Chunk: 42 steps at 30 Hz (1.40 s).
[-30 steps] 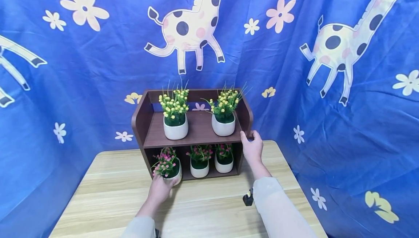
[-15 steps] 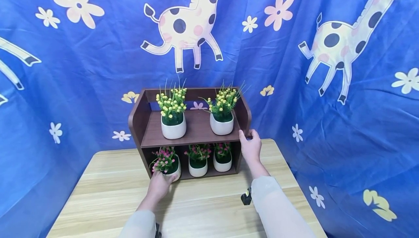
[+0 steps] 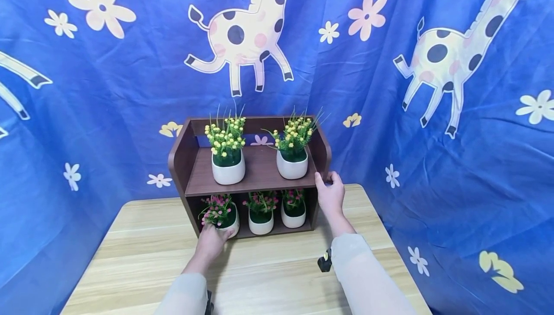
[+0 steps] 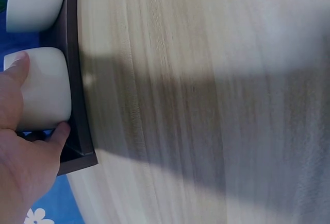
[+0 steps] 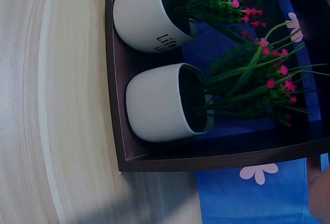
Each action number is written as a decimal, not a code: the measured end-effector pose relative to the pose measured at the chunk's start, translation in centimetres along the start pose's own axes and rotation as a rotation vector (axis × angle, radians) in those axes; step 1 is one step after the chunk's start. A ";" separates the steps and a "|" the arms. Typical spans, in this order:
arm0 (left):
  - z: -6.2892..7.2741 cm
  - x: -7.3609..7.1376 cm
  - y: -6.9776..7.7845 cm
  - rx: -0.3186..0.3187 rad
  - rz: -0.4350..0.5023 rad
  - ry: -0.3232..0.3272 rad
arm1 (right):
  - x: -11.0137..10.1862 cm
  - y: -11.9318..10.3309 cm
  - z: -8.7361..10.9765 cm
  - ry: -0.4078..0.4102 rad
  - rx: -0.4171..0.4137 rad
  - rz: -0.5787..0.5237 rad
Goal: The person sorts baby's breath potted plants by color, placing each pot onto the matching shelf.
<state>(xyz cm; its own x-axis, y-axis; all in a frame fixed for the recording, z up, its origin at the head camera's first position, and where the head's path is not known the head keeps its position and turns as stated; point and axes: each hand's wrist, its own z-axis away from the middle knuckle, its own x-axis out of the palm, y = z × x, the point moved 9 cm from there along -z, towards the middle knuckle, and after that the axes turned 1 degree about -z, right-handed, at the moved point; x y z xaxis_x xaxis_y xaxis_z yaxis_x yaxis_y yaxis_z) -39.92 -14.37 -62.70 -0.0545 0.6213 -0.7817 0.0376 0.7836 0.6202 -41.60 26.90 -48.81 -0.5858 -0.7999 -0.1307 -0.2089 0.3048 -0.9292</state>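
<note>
My left hand (image 3: 210, 241) holds the leftmost potted plant with pink flowers (image 3: 219, 214) at the left end of the lower shelf. In the left wrist view, its thumb and a finger span the sides of the white pot (image 4: 46, 87), which stands inside the front edge of the shelf board. My right hand (image 3: 332, 195) grips the right side panel of the dark brown two-tier shelf (image 3: 259, 189), thumb at the front. Two more pink-flowered plants, a middle one (image 3: 261, 221) and a right one (image 3: 293, 214), stand on the same lower tier.
On the upper tier stand two white pots with yellow flowers, one left (image 3: 228, 173) and one right (image 3: 292, 168). The shelf rests on a light wood table (image 3: 268, 276), with a blue giraffe-print curtain (image 3: 143, 79) behind and beside it.
My left hand has moved slightly forward with the leftmost pink-flowered plant, which now sits further inside the lower tier. The right hand keeps its grip on the side panel. The head view shifts slightly.
</note>
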 end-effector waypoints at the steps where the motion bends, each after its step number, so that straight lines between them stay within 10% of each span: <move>1: 0.0 0.0 0.0 -0.001 0.002 -0.001 | 0.0 -0.1 0.0 0.000 -0.001 0.001; 27: -0.4 -1.1 -0.8 -0.027 0.012 0.066 | 0.3 -1.1 0.3 0.007 -0.015 -0.019; 38: 2.4 -2.2 -0.1 -0.016 0.102 0.141 | 0.0 -0.7 0.5 0.032 -0.011 0.021; 42: 3.5 -1.9 -0.5 -0.049 0.108 0.066 | -0.2 -0.3 0.6 0.037 -0.011 0.037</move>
<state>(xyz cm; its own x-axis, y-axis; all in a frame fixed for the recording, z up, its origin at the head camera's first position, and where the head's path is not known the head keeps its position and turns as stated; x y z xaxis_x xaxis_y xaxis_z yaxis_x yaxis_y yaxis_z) -36.35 -15.97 -61.75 -0.1185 0.6988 -0.7054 -0.0018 0.7103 0.7039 -40.99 26.65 -48.73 -0.6219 -0.7682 -0.1522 -0.1949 0.3401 -0.9200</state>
